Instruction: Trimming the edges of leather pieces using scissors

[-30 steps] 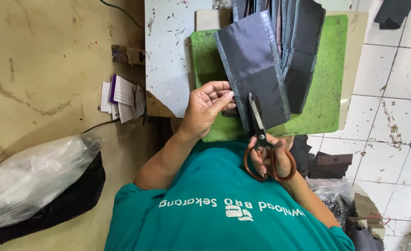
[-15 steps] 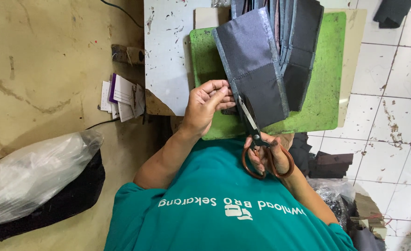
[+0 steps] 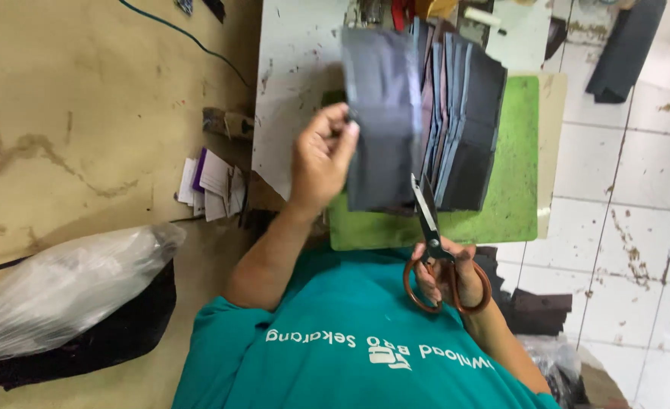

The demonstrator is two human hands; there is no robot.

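Observation:
My left hand (image 3: 320,163) pinches the left edge of a dark grey rectangular piece of material (image 3: 380,113) and holds it upright over the table. Behind it, a fanned stack of similar dark pieces (image 3: 463,129) rests on a green cutting mat (image 3: 516,151). My right hand (image 3: 456,276) grips orange-handled scissors (image 3: 428,220). Their blades point up at the lower right edge of the held piece and look nearly closed.
The mat lies on a worn white table (image 3: 297,76). A clear plastic bag on a black bundle (image 3: 62,288) sits at the lower left, with paper slips (image 3: 213,178) by the table edge. Dark offcuts (image 3: 539,310) lie on the tiled floor at the right.
My left hand has turned the dark piece straighter and lifted it slightly. The scissors have pulled down from its middle to its lower right edge.

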